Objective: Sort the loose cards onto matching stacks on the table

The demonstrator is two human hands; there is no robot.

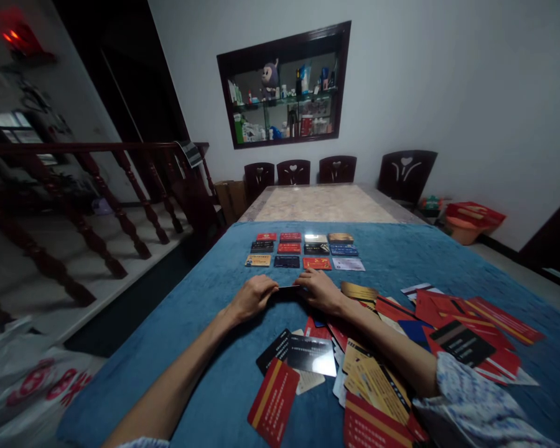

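Between my left hand (256, 295) and my right hand (320, 289) a dark card (288, 287) is held nearly edge-on, each hand pinching one end, just above the blue cloth. Beyond it, cards lie in three neat rows, among them a tan card (257, 261), a dark blue card (287, 262), a red card (317, 264) and a white card (348, 264) in the nearest row. Under and around my right forearm spreads a loose heap of red, gold and black cards (378, 386). A red card with a gold stripe (274, 398) lies between my forearms.
The blue cloth (177, 348) covers the near part of the table; the bare marbled top (317, 202) shows beyond. Several dark chairs (294, 172) stand at the far side. A wooden railing (107, 211) runs at left, with white plastic bags (32, 386) at lower left.
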